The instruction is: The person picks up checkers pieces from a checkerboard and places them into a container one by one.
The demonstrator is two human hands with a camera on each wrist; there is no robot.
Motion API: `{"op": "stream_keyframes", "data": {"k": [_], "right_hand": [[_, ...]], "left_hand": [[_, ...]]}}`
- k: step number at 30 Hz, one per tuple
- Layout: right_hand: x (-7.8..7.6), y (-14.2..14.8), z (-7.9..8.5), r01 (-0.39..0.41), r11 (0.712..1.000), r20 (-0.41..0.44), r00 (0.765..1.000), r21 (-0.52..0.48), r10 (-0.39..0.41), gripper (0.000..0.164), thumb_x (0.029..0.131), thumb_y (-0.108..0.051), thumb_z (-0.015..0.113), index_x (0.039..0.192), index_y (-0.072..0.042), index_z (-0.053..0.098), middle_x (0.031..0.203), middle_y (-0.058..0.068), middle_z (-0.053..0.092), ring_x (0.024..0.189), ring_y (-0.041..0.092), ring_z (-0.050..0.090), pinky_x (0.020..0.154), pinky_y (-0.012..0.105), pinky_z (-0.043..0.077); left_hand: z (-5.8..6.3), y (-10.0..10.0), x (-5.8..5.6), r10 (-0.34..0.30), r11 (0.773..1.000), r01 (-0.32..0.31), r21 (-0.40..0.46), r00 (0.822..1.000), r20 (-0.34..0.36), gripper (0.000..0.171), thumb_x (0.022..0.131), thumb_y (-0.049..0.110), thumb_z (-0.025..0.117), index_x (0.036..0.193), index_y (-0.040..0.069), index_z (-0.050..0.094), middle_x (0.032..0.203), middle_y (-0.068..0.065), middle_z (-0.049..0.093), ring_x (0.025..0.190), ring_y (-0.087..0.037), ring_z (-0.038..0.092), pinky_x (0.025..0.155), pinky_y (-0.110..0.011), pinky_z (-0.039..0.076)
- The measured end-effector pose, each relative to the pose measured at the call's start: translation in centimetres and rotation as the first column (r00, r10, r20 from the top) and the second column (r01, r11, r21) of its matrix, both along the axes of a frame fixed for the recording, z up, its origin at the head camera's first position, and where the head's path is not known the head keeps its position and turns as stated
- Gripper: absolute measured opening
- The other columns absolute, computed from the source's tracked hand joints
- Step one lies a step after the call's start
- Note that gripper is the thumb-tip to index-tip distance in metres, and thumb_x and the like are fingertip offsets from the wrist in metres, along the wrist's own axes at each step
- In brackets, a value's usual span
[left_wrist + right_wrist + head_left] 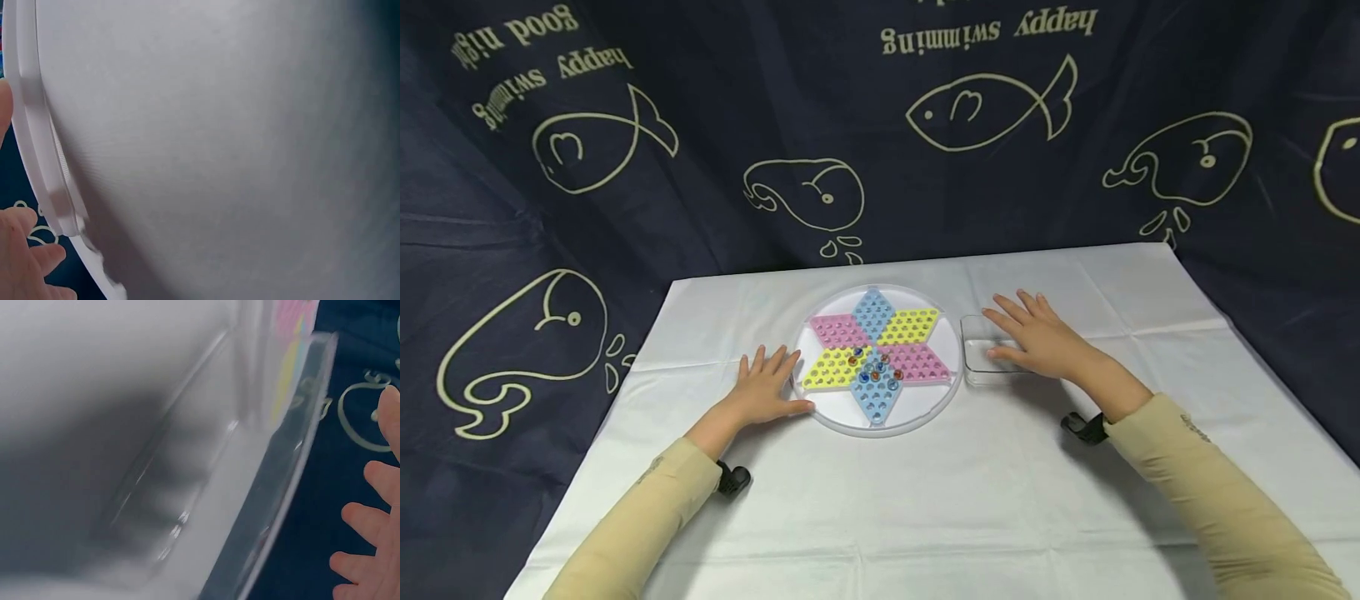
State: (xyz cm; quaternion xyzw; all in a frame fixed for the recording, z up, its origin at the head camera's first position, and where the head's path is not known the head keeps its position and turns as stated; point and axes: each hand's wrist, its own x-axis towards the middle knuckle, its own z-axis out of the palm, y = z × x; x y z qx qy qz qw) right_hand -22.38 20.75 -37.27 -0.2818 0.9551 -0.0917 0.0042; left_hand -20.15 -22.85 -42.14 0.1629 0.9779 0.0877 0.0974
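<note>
A round white Chinese checkers board lies on the table, its star made of blue, yellow and pink points. Several coloured marbles sit in holes around the near blue point and the yellow point beside it. My left hand, fingers spread, is at the board's left edge; its thumb overlaps the rim. In the left wrist view, fingers show beside the white rim. To the board's right is a clear rectangular container. Spread out over its right side is my right hand, holding nothing.
A white cloth covers the table. Behind it hangs a dark blue curtain printed with fish, whales and lettering. Each wrist carries a black strap device, as on the right wrist band.
</note>
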Motion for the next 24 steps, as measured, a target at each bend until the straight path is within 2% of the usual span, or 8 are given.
{"op": "stream_keyframes", "data": {"k": [7,13,17,20,24], "right_hand": [[0.7,-3.1,0.4,-0.077,0.994,0.048,0.996,-0.076,0.08,0.066,0.09,-0.041,0.054,0.143,-0.008,0.031,0.149,0.018,0.023,0.136,0.044,0.012,0.111,0.055,0.005],[0.9,-5.8,0.0,-0.149,0.983,0.077,0.985,-0.11,0.158,0.068,0.089,-0.04,0.055,0.143,-0.007,0.03,0.147,0.018,0.027,0.136,0.041,0.017,0.112,0.052,0.01],[0.9,-7.3,-0.4,-0.192,0.968,0.041,0.979,-0.164,0.201,0.066,0.086,-0.033,0.061,0.139,-0.004,0.036,0.143,0.017,0.036,0.134,0.037,0.027,0.111,0.051,0.016],[1.0,-8.3,-0.6,-0.204,0.956,0.006,0.978,-0.212,0.21,0.059,0.083,-0.024,0.067,0.133,-0.001,0.044,0.137,0.017,0.044,0.129,0.035,0.037,0.109,0.05,0.025],[1.0,-9.8,-0.9,-0.161,0.944,0.035,0.983,-0.289,0.178,0.049,0.082,-0.014,0.068,0.126,0.0,0.052,0.129,0.016,0.052,0.122,0.033,0.045,0.104,0.047,0.035]], "left_hand": [[-0.2,0.0,-0.4,-0.021,0.998,0.019,0.052,0.999,0.028,0.098,0.076,0.059,0.061,0.146,0.004,0.019,0.15,-0.023,0.015,0.134,-0.05,0.002,0.107,-0.064,0.002],[-0.1,-0.3,-0.5,-0.017,0.996,0.013,0.088,0.999,0.04,0.099,0.075,0.056,0.065,0.145,0.002,0.021,0.149,-0.024,0.017,0.133,-0.052,0.005,0.107,-0.064,0.006],[-0.4,-0.5,-0.8,-0.019,0.992,0.013,0.126,0.999,0.049,0.1,0.073,0.057,0.066,0.144,0.003,0.022,0.149,-0.024,0.017,0.134,-0.051,0.007,0.108,-0.062,0.007],[-0.7,-0.6,-1.1,-0.021,0.987,0.013,0.16,0.998,0.053,0.101,0.072,0.056,0.068,0.144,0.002,0.022,0.148,-0.024,0.018,0.134,-0.05,0.009,0.109,-0.06,0.009],[-0.8,-0.6,-1.5,-0.02,0.982,0.009,0.188,0.998,0.056,0.105,0.07,0.056,0.07,0.143,-0.001,0.021,0.147,-0.026,0.019,0.134,-0.05,0.011,0.11,-0.058,0.01]]}}
